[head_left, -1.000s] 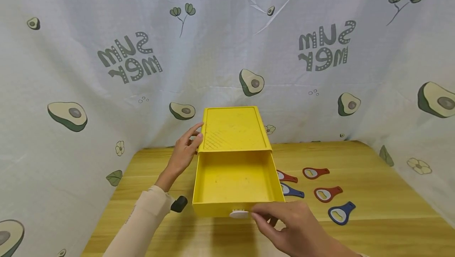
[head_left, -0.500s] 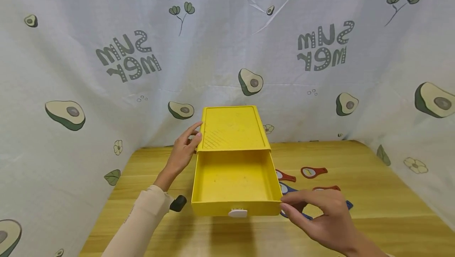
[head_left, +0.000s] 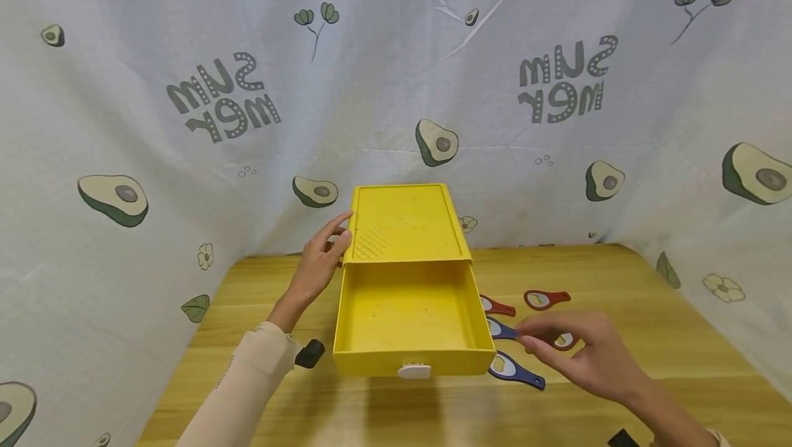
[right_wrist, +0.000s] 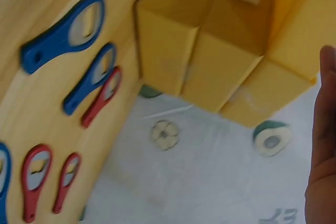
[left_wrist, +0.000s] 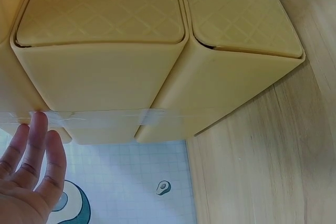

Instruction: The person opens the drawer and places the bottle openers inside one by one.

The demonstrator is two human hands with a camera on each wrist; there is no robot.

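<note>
A yellow drawer box (head_left: 408, 223) stands on the table with its top drawer (head_left: 411, 309) pulled out; nothing lies inside it. A white handle (head_left: 414, 371) sits on the drawer front. Along the box's left side rests my left hand (head_left: 317, 265), and in the left wrist view its straight fingers (left_wrist: 38, 148) reach the taped wall. My right hand (head_left: 584, 354) hovers right of the drawer, thumb and forefinger close together and holding nothing. Its fingertips overlap the handle end of a blue bottle opener (head_left: 506, 331). Another blue bottle opener (head_left: 520, 375) lies nearer, by the drawer's front corner.
Several red and blue bottle openers lie right of the box, among them a red opener (head_left: 546, 300) and one beside the drawer (head_left: 498, 307). The right wrist view shows the box as stacked units (right_wrist: 220, 61). A printed avocado curtain (head_left: 371, 89) hangs behind the wooden table (head_left: 266, 316).
My right hand has left the drawer handle and moved right, past the drawer's front corner, over the bottle openers. The left hand and the drawer have stayed put.
</note>
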